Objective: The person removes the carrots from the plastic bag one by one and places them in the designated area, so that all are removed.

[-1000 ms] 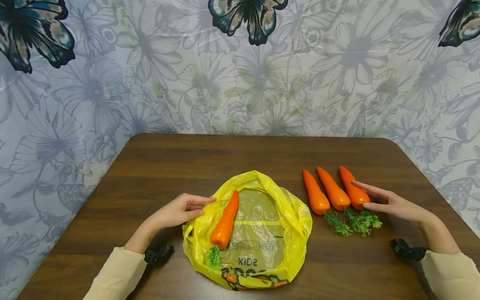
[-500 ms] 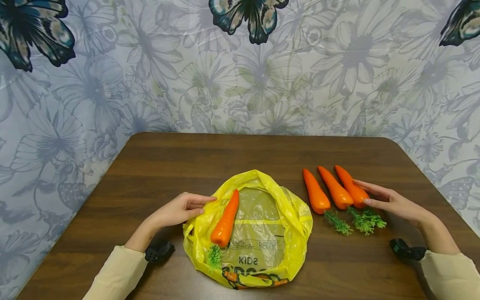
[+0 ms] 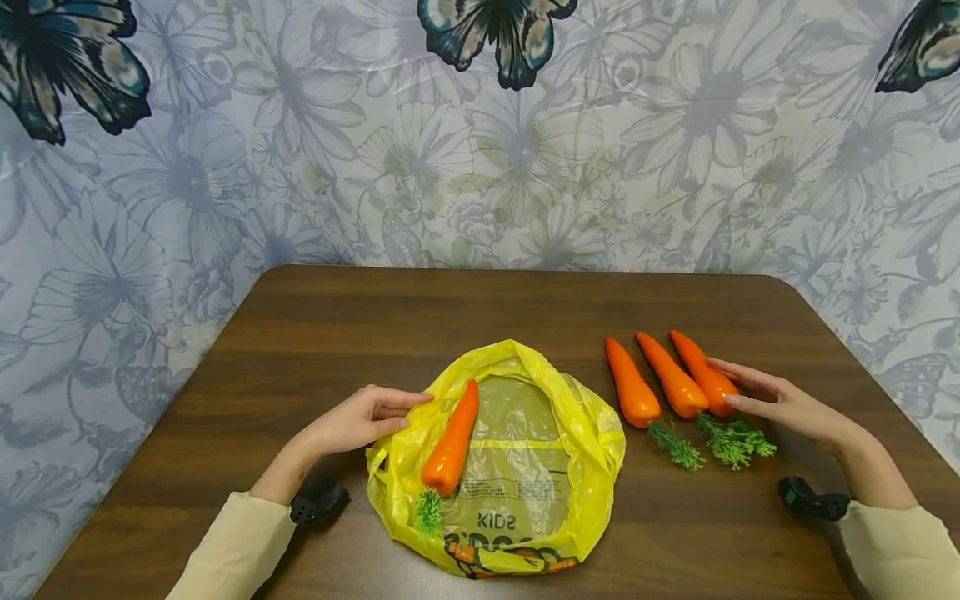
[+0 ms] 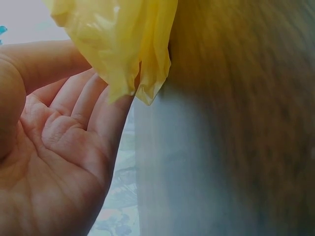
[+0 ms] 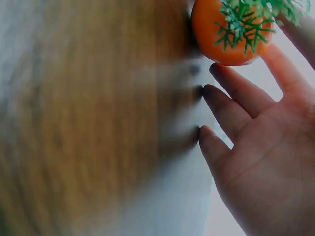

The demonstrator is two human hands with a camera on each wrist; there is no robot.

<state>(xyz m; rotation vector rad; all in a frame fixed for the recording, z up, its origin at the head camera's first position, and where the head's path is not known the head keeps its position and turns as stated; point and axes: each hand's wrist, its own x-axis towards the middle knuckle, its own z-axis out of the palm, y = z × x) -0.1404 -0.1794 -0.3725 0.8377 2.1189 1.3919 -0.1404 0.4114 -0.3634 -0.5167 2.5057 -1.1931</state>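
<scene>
A yellow plastic bag (image 3: 588,500) lies with its mouth rolled wide on the table. My left hand (image 3: 367,419) pinches the bag's left rim between thumb and fingers, and the left wrist view shows the yellow film (image 4: 115,39) covering the fingertips. One orange carrot (image 3: 452,442) with green leaves rests inside, against the left wall. Right of the bag, three carrots lie side by side: a left one (image 3: 632,383), a middle one (image 3: 671,377) and a right one (image 3: 703,373). My right hand (image 3: 787,407) touches the right carrot's side with extended fingers and thumb; its other fingertips rest near the tabletop.
The brown wooden table (image 3: 450,308) has rounded far corners and stands against a floral wall (image 3: 300,167) with butterfly decorations (image 3: 495,42). A black wrist device (image 3: 318,504) sits by the left cuff, another black device (image 3: 813,500) by the right.
My right hand has pushed the right carrot slightly left, against the middle one, whose leafy end shifted a little right. My left hand and the bag have stayed in place.
</scene>
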